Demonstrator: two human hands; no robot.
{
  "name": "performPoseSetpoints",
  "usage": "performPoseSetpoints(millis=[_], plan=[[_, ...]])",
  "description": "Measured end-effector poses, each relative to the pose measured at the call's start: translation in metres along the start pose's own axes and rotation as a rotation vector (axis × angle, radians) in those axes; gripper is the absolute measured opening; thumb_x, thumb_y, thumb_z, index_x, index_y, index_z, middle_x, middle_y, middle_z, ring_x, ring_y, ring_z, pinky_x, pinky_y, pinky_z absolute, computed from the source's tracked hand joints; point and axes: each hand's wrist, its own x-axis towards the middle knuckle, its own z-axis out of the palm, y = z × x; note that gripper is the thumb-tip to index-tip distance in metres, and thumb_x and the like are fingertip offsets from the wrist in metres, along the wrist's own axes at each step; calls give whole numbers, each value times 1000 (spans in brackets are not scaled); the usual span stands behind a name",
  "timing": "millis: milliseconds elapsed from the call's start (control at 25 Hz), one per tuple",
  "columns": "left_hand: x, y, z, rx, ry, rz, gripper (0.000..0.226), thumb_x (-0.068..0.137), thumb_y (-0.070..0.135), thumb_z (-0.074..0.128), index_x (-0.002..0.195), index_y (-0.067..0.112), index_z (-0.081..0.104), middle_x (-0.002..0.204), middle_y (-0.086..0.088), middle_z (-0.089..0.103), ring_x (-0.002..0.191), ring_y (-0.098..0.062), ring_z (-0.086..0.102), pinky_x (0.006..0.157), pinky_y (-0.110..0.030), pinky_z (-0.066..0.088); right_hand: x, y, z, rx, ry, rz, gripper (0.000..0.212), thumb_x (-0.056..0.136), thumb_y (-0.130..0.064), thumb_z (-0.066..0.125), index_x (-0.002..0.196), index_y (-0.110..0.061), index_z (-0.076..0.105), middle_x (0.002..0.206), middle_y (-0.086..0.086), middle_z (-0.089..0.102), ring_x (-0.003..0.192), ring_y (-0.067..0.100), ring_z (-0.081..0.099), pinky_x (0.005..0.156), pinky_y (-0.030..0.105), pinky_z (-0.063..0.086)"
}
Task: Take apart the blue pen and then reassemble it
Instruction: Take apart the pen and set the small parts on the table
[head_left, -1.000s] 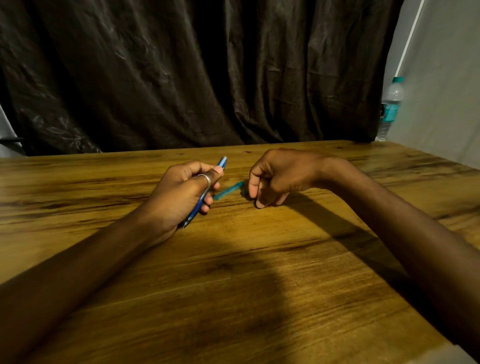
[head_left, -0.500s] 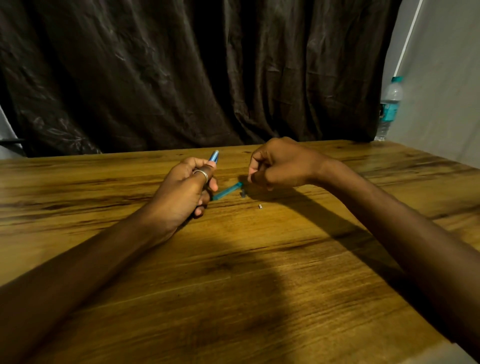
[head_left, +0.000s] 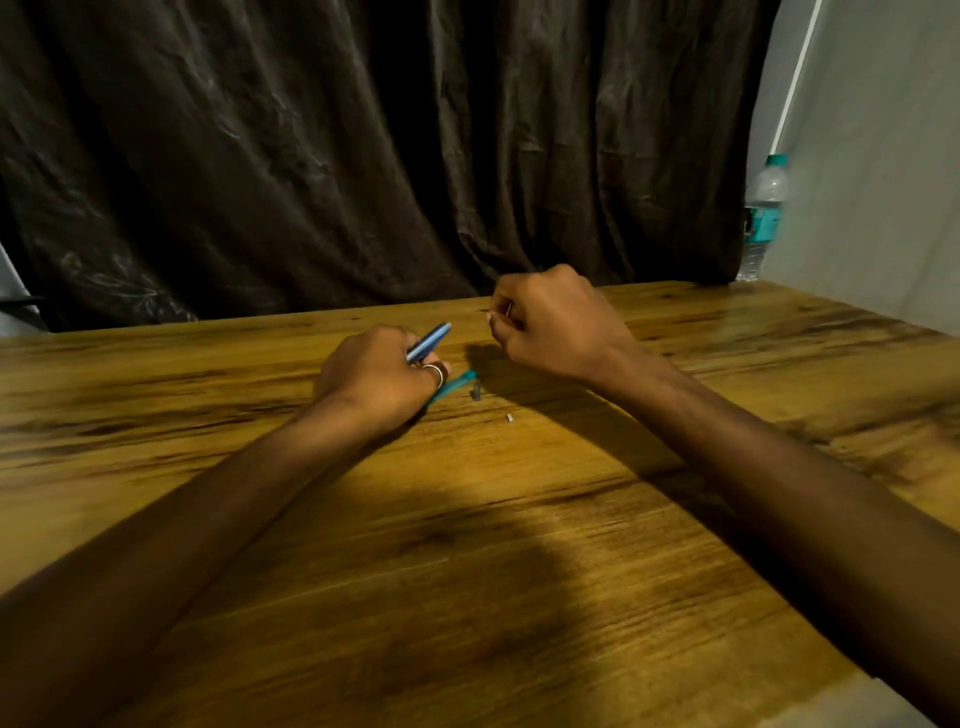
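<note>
My left hand (head_left: 382, 376), with a ring on one finger, is closed around the blue pen barrel (head_left: 430, 341), whose end points up and to the right. A teal pen piece (head_left: 453, 385) lies on the wooden table (head_left: 467, 545) just under that hand. Beside it lie a small dark part (head_left: 475, 393) and a tiny silver part (head_left: 509, 417). My right hand (head_left: 558, 325) hovers above the table to the right, pinching a thin metal piece (head_left: 509, 308) between thumb and fingers. What that piece is, I cannot tell.
A dark curtain (head_left: 363, 156) hangs behind the table's far edge. A clear water bottle (head_left: 761, 215) with a teal cap and label stands at the back right corner, next to a pale wall (head_left: 883, 156).
My right hand has lifted off the table and moved up and back, leaving a tiny silver part behind. My left hand has tilted the barrel more upright and shifted slightly back.
</note>
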Motion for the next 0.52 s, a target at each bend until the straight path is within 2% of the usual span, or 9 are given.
performPoseSetpoints(millis=[80, 240, 320, 400, 520], plan=[[4, 1, 6, 114, -31, -22, 31, 86, 53, 66, 86, 23, 72, 82, -4, 72, 85, -30, 68, 63, -32, 44, 0, 0, 1, -22, 17, -22, 14, 89, -31, 60, 94, -21, 68, 85, 5, 70, 87, 28, 67, 68, 34, 51], [5, 1, 6, 111, -94, -4, 33, 82, 55, 70, 70, 25, 67, 70, 0, 69, 75, -25, 67, 56, -29, 39, -1, 0, 2, -20, 21, -45, 13, 91, -29, 60, 96, -19, 68, 83, 2, 67, 84, 25, 66, 68, 35, 52], [4, -1, 4, 83, -108, 15, 24, 83, 49, 73, 78, 25, 73, 71, -1, 70, 76, -25, 68, 57, -30, 45, 0, -1, 2, -12, 14, -50, 12, 91, -28, 61, 96, -20, 68, 78, -3, 61, 82, 21, 65, 68, 35, 53], [5, 0, 4, 37, -116, -12, 23, 83, 45, 73, 85, 23, 76, 77, -3, 73, 78, -27, 70, 66, -36, 53, 1, -3, 2, 13, 12, -41, 11, 91, -28, 62, 95, -20, 68, 74, -6, 58, 79, 19, 64, 67, 34, 53], [6, -1, 3, -54, -139, -93, 21, 82, 42, 76, 85, 22, 74, 80, -3, 73, 78, -26, 69, 68, -36, 54, 8, -11, 3, 67, 46, -36, 11, 89, -30, 62, 92, -21, 68, 69, -7, 58, 74, 19, 64, 66, 36, 56]])
